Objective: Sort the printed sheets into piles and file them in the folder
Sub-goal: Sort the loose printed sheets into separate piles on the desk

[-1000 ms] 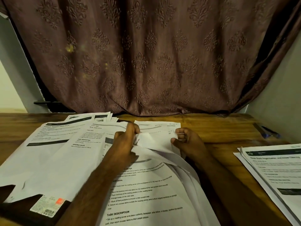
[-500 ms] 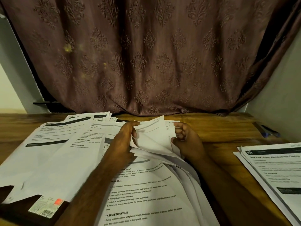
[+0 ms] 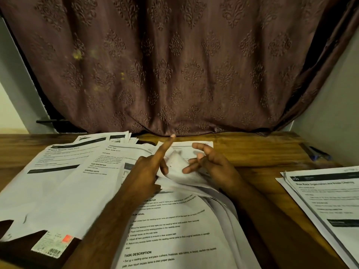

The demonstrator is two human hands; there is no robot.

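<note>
White printed sheets [image 3: 174, 230] sprawl in loose, overlapping piles across my brown wooden table [image 3: 252, 150]. A dark brown folder [image 3: 25, 247] lies under their left corner. My left hand [image 3: 147, 171] pinches a curled sheet corner [image 3: 174, 162]; my right hand [image 3: 209, 164] hovers open, fingers spread.

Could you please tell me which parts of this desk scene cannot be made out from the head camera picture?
- Folder: dark cover at lower left, mostly under the sheets and cut by the frame edge.
- Right pile: cut off by the right edge; small print blurred.
- Far-left sheets: body text too small to read.
- Curled sheet: whether the left hand grips it is unclear; the right hand is spread open.
- Pen: blurred.
</note>
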